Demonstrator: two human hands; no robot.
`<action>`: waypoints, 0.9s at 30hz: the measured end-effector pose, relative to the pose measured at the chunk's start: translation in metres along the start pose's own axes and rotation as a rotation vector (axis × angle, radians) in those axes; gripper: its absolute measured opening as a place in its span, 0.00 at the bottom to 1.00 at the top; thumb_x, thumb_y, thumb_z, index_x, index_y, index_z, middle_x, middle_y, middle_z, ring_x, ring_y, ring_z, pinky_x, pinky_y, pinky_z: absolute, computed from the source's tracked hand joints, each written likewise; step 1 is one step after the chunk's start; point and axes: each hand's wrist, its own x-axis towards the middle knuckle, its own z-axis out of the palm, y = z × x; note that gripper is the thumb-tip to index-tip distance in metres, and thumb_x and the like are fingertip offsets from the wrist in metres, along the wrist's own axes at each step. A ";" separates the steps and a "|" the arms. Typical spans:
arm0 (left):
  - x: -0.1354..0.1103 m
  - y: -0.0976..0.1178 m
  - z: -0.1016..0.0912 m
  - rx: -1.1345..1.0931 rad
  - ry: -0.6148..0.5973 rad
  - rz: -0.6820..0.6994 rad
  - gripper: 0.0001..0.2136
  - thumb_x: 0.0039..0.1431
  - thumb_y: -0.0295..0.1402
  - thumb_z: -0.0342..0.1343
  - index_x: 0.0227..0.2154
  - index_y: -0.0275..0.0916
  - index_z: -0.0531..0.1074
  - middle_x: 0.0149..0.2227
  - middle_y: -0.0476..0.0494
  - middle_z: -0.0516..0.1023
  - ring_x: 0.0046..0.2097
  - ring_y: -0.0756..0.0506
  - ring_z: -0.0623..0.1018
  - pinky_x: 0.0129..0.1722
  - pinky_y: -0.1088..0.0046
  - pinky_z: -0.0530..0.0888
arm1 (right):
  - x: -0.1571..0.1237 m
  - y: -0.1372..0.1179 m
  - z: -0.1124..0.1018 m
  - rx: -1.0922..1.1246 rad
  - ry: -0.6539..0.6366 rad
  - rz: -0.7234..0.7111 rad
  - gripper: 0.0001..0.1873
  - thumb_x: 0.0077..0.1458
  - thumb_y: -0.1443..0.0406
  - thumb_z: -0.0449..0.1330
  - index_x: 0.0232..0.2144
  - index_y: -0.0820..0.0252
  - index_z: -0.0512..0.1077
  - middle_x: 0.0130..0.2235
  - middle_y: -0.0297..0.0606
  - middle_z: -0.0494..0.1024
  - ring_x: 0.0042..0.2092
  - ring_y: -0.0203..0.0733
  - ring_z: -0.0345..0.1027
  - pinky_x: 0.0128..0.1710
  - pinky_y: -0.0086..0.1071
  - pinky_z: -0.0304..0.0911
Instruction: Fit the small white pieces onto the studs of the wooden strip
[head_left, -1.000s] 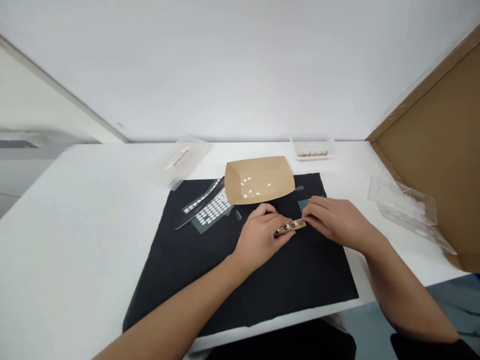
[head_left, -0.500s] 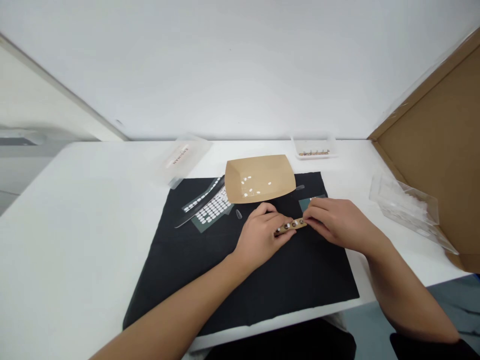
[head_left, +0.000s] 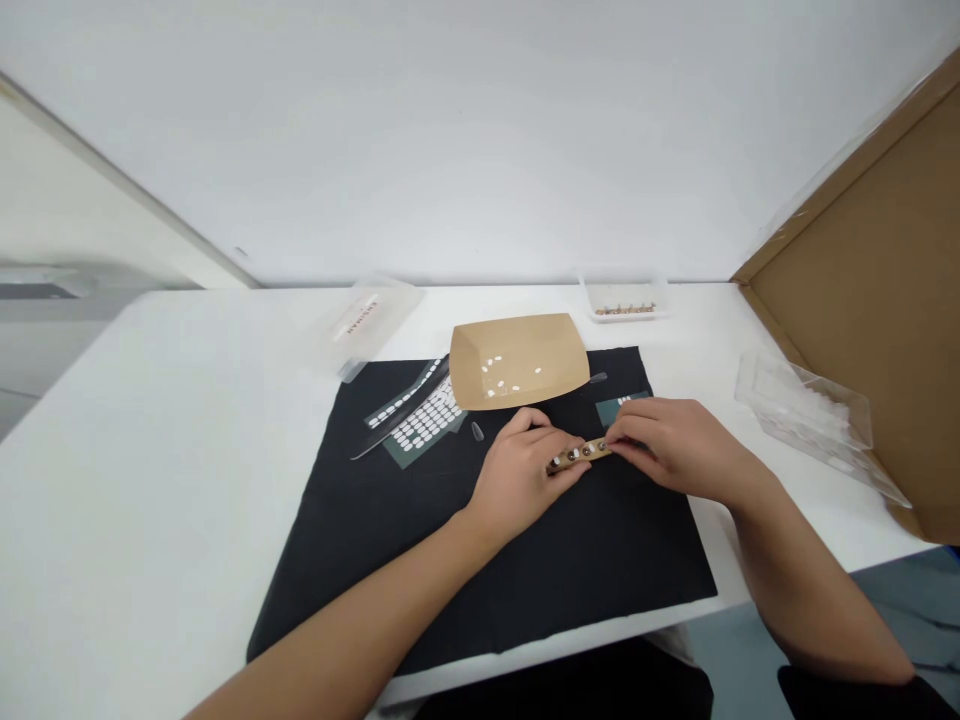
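Observation:
My left hand (head_left: 525, 460) grips a narrow tan strip (head_left: 598, 450) between thumb and fingers, just above the black cloth (head_left: 495, 580). Several small dark round pieces and white tabs sit in a row along it. At the strip's right end, my right hand (head_left: 667, 445) has its thumb and fingertips pinched together. Whatever lies between those fingertips is hidden. Close to the left hand lies a clear nail tip (head_left: 478, 431). Beyond both hands rests a brown paper tray (head_left: 555, 345) with several small white ovals in it.
Dark green sheets of white oval tabs (head_left: 427, 425) lie at left under slim dark tweezers (head_left: 397, 415). Another green sheet (head_left: 609, 410) is partly behind the right hand. Clear plastic boxes (head_left: 806, 410) stand at right, a shallow tray (head_left: 624, 300) at the back, a frosted pouch (head_left: 375, 315) back left.
The view has shifted very slightly. Both hands keep their places on the strip, with no clear movement of the fingers.

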 end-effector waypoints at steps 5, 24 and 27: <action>0.000 -0.001 0.000 -0.005 -0.007 -0.026 0.06 0.63 0.35 0.70 0.41 0.43 0.83 0.36 0.46 0.86 0.42 0.41 0.75 0.42 0.62 0.79 | 0.000 0.001 0.002 0.035 -0.003 -0.006 0.08 0.72 0.65 0.58 0.44 0.55 0.78 0.41 0.35 0.81 0.40 0.41 0.75 0.38 0.33 0.62; 0.000 -0.001 0.000 -0.045 0.013 -0.035 0.06 0.62 0.32 0.71 0.40 0.43 0.83 0.36 0.47 0.87 0.41 0.41 0.75 0.41 0.62 0.78 | 0.006 -0.002 0.006 0.038 0.055 0.150 0.08 0.66 0.58 0.64 0.36 0.55 0.77 0.34 0.32 0.79 0.34 0.38 0.72 0.33 0.32 0.56; 0.001 0.000 0.000 -0.047 0.012 -0.036 0.05 0.63 0.33 0.71 0.40 0.43 0.83 0.36 0.47 0.87 0.41 0.41 0.74 0.41 0.62 0.78 | 0.007 -0.004 0.007 0.033 0.035 0.163 0.08 0.65 0.60 0.64 0.34 0.55 0.77 0.33 0.32 0.79 0.33 0.38 0.71 0.33 0.32 0.55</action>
